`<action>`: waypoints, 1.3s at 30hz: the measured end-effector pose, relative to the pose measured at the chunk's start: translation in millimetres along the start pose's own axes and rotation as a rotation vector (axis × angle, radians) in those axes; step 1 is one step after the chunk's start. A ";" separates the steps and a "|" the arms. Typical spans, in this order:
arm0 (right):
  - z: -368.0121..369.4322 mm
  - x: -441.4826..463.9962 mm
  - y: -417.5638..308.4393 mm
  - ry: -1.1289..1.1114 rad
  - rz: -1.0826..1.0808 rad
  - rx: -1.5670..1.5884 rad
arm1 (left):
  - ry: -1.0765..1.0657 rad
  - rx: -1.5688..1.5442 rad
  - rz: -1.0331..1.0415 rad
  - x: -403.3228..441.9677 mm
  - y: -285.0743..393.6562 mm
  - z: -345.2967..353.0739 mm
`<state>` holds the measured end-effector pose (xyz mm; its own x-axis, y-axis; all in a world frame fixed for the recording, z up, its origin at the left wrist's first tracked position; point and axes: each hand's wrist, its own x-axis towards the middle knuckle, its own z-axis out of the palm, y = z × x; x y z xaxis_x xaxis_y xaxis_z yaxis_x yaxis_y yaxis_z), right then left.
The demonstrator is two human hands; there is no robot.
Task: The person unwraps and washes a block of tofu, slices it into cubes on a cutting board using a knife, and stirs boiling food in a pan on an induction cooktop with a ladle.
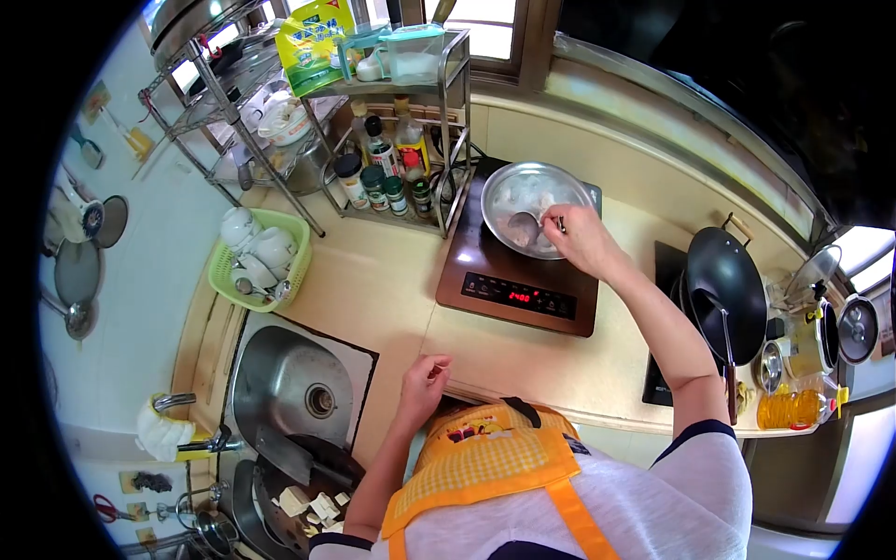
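My right hand [581,238] is closed on the handle of a metal ladle [523,227], whose bowl rests inside a round steel pan [535,175]. Pale pieces in liquid show in the pan, too blurred to name. The pan stands on a brown induction cooker [516,297] with a lit red display. Near the counter's front edge is my left hand [427,381], its fingers curled together with nothing visible in them.
Left of the cooker stand a spice rack [392,217], a green basket of dishes [297,229] and a steel sink [289,359]. White chunks lie on a dark board [345,467] at lower left. A black wok [728,280] and an oil bottle [789,409] are at right.
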<state>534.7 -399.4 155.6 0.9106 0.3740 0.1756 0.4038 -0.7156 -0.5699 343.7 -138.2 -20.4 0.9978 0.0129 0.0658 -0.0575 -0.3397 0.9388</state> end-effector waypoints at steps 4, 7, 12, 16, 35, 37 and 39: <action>-6.2 23.5 2.5 0.006 0.136 0.171 | 0.000 0.012 -0.009 -2.0 -0.1 -1.3; -8.0 40.5 20.9 0.025 0.163 0.328 | -0.013 0.026 -0.026 -4.1 1.3 -2.0; -11.9 54.6 52.2 0.059 0.259 0.617 | -0.039 0.026 -0.040 -10.4 -5.3 0.1; -17.6 50.1 66.7 0.112 0.253 0.789 | -0.035 0.036 -0.035 -16.1 -4.5 1.4; 91.7 22.7 -153.3 -0.482 -0.023 0.773 | 0.139 -0.044 -0.192 -79.1 14.5 -21.5; 163.3 17.4 -169.6 -0.598 -0.136 0.712 | 0.168 -0.041 -0.228 -83.7 16.7 -24.6; 225.1 -8.3 -183.1 -0.476 -0.723 0.660 | 0.181 -0.066 -0.252 -89.7 12.2 -29.5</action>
<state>433.5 -138.6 77.8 0.2915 0.8711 0.3951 0.5743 0.1710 -0.8006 252.5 -115.8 -4.9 0.9589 0.2584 -0.1176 0.1823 -0.2426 0.9528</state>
